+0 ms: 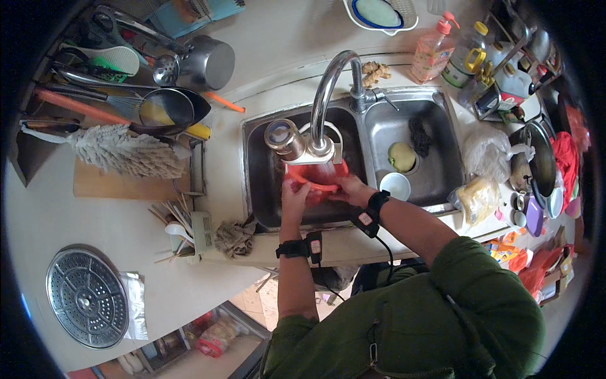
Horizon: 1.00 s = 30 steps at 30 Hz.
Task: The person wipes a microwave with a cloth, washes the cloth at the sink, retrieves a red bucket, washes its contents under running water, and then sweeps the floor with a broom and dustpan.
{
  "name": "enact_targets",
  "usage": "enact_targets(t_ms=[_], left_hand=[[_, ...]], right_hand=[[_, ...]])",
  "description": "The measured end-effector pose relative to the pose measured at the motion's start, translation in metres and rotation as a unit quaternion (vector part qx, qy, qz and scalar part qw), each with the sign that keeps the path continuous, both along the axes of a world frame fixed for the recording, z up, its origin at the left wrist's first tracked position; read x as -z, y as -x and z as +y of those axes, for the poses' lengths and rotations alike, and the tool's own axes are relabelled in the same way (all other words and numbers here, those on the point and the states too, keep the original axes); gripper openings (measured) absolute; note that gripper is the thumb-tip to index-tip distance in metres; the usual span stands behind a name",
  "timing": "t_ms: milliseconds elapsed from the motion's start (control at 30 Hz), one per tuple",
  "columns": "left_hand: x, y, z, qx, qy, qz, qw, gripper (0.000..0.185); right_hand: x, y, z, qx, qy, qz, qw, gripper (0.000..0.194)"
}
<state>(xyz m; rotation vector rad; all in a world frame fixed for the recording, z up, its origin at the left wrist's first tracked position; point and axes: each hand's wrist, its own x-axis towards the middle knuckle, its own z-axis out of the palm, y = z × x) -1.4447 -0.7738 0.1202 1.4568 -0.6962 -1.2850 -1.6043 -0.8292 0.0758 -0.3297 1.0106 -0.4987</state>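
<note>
Both of my hands are over the left basin (265, 199) of a steel double sink, gripping a red plastic bowl or basket (312, 182) by its rim. My left hand (295, 192) holds the near left side, thumb at the rim. On the right side of the rim is my right hand (352, 190), slightly blurred. Water runs into the red vessel from a chrome faucet (326, 90) with a filter unit (285, 137) on its spout. The faucet head hides the vessel's far part, and its contents are unclear.
The right basin (383, 123) holds a white bowl (395, 186), a yellow-green sponge-like piece (402, 157) and a dark scrubber (419, 137). A rag (235, 238) lies at the sink's left corner beside a utensil holder (201, 232). Bottles (432, 54) stand behind, right; a steamer plate (87, 297) lies left.
</note>
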Motion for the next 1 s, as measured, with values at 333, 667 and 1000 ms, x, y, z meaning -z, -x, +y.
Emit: enact_targets(t_ms=[333,667,1000], left_hand=[[0.041,0.007,0.018,-0.016,-0.128,0.081,0.988,0.032],[0.065,0.032,0.012,0.0,0.005,0.476,0.88,0.035],[0.038,0.044,0.046,-0.092,-0.041,0.295,0.95,0.046]], right_hand=[[-0.012,0.031,-0.018,-0.006,0.496,0.327,0.805,0.055],[-0.013,0.048,-0.017,-0.039,0.529,0.256,0.808,0.055],[-0.05,0.057,0.002,-0.215,0.642,0.344,0.651,0.048]])
